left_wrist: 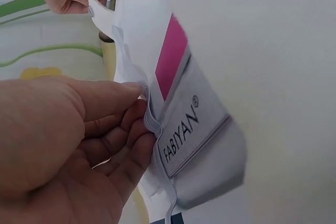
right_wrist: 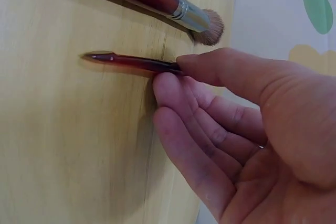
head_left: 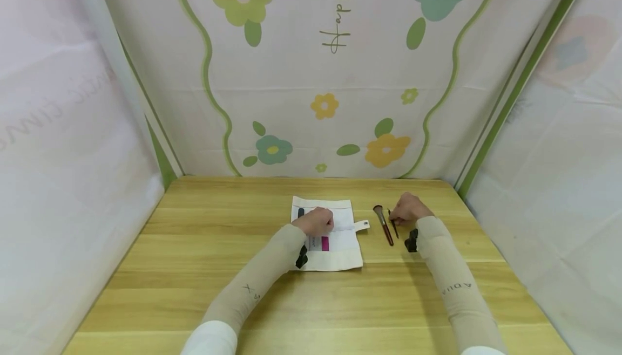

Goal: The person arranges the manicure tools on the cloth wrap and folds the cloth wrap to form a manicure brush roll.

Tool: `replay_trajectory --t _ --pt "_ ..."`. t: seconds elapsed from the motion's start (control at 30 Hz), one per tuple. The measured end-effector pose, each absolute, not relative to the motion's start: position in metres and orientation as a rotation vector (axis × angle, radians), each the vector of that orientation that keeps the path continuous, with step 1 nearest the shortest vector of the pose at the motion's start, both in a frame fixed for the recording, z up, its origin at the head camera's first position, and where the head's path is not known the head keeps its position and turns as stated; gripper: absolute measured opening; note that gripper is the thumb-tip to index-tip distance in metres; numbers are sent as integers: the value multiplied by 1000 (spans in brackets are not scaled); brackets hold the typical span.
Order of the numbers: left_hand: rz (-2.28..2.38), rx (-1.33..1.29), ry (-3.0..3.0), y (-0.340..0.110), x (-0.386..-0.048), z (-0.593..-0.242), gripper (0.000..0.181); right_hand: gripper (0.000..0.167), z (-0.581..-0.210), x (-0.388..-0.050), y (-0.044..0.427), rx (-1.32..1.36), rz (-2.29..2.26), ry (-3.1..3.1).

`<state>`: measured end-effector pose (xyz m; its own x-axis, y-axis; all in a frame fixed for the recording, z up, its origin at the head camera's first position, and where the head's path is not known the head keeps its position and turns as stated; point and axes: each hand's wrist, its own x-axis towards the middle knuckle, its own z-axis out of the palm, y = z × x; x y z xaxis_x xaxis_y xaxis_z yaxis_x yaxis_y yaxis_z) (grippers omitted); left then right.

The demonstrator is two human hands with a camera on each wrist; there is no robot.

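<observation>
Left hand pinches pouch elastic, right hand a slim tool, inside table edges.

There was one bench, one white pouch, one thick brush and one thin stick. The pouch had one strap with one snap, one pink patch and one printed word inside. One left hand and one right hand made two, with two beige sleeves and two black wrist pieces. Three cloth walls showed. The back wall bore one large word, two wavy green lines and seven flowers: two teal, two orange and three green. Green leaves there also came to seven, one of them cut off by the top edge of the view.
</observation>
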<state>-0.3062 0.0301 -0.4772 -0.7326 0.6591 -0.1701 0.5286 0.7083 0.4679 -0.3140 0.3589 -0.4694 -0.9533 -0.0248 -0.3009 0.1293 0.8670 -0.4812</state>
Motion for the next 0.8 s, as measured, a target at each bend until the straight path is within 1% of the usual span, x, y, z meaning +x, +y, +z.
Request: replay_trajectory --t 0.1,0.3,0.53,0.8 --pt "537 924 2579 30 -309 -478 38 28 -470 -314 363 74 -780 2726" --pt "507 917 2565 29 -311 -476 41 37 -458 -316 366 46 -799 2766" --pt "497 917 2554 25 -308 -472 38 25 -435 -319 350 2 -1023 2717" --pt "516 957 2542 21 -308 -474 34 23 -423 -326 311 -65 -1116 2688"
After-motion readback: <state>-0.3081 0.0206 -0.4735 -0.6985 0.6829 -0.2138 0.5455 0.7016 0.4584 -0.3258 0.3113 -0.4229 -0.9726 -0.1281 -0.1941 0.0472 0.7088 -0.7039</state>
